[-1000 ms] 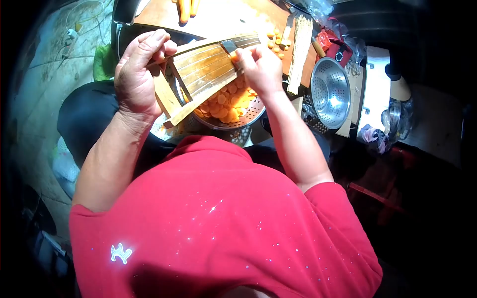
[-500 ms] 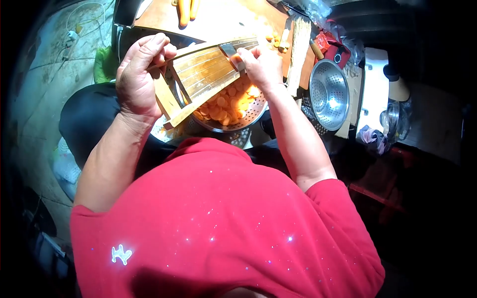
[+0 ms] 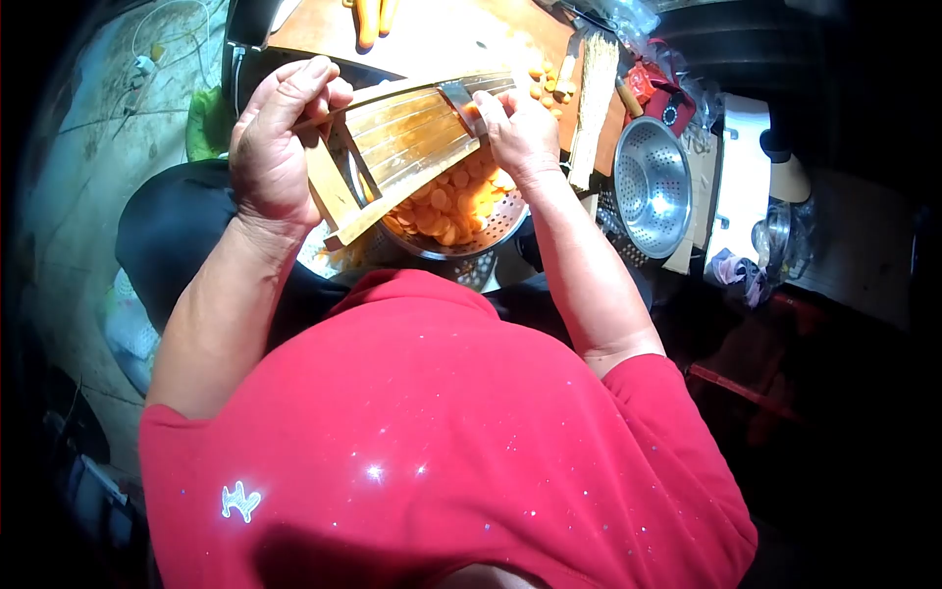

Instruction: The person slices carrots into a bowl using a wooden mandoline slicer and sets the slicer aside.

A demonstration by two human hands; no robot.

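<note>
Two bare hands worked at a wooden slicer, which was held aslant above a perforated bowl, just off the near edge of the brown surface. The left hand was clamped around the slicer's near end, its thumb uppermost and its fingers curled against the frame. The right hand lay at the opposite end, its fingers bent and bunched beside a dark band that crossed the board; a bit of orange showed next to the fingertips, but whether they were closed on it could not be told. Orange slices were heaped in the bowl beneath, partly covered by the slicer. Whole carrots lay near the left corner of the surface, and small orange pieces were scattered toward its right edge. Along that right edge stood out a pale bundle of bristles, its length running toward the near right corner. Beyond the right edge, a metal colander was tilted so that its inside faced the viewer, near a white panel. A red shirt filled the foreground.
</note>
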